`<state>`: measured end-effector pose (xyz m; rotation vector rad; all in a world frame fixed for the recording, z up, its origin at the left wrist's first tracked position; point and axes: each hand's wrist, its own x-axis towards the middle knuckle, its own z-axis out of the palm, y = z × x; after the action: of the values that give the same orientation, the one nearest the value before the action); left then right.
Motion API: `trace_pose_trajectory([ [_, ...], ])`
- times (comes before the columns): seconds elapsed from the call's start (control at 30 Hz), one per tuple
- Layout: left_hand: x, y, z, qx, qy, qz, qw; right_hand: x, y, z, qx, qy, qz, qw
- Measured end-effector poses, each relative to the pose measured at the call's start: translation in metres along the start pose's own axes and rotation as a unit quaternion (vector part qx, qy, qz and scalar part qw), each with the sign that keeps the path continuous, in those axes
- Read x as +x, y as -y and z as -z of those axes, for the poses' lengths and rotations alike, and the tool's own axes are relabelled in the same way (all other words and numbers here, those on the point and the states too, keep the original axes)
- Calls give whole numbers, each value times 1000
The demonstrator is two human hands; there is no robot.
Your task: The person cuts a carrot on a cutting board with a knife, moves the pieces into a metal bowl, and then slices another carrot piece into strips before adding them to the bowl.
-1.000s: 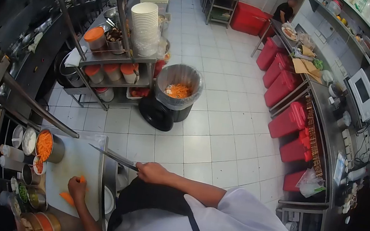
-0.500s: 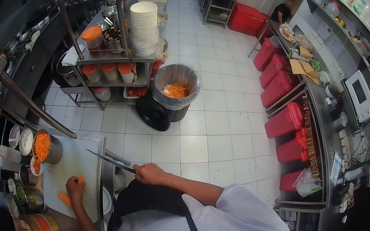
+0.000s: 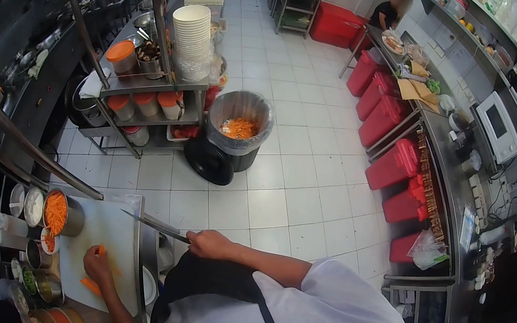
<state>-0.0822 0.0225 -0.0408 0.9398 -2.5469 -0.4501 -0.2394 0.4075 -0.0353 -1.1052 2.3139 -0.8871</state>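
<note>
My left hand (image 3: pixel 97 264) is over the white cutting board (image 3: pixel 85 228), its fingers closed around a piece of carrot (image 3: pixel 101 250) whose orange end sticks out. Just below this hand, another carrot piece (image 3: pixel 91 285) lies on the board. In my right hand (image 3: pixel 207 244) is a knife (image 3: pixel 155 224), gripped by the handle beyond the board's right edge. Its blade points left, above the board's edge. At the board's upper left stands a metal pot (image 3: pixel 74 217) full of shredded carrot (image 3: pixel 55 212), with a small bowl of orange bits (image 3: pixel 48 240) beside it.
Several containers, including a pot with chopped greens (image 3: pixel 29 279), line the board's left side. A lined bin (image 3: pixel 241 109) with orange shreds stands ahead, its black lid (image 3: pixel 208 161) against it. Red bins (image 3: pixel 391 165) run along the right counter. A person (image 3: pixel 385 13) is far right.
My left hand has shifted slightly left on the board with the carrot piece. The right hand and knife hold their place. The whole view has turned a little.
</note>
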Motion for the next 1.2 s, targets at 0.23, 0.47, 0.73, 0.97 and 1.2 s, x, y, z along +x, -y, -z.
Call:
trace_pose_trajectory([
  [0.23,6,-1,-8,-36,-19,-18,999,5,-6,-5,3,-9,15,1000],
  [0.47,-4,-6,-2,-17,47,-26,998,3,-2,2,1,-22,9,1000],
  [0.73,-9,-25,15,10,52,-110,993,6,-7,-5,3,-21,25,999],
  [0.97,-5,-17,7,-56,90,-31,994,4,-6,-5,11,-13,12,1000],
  [1.2,-13,-35,-6,18,43,27,999,3,-12,-10,5,-10,6,1000],
])
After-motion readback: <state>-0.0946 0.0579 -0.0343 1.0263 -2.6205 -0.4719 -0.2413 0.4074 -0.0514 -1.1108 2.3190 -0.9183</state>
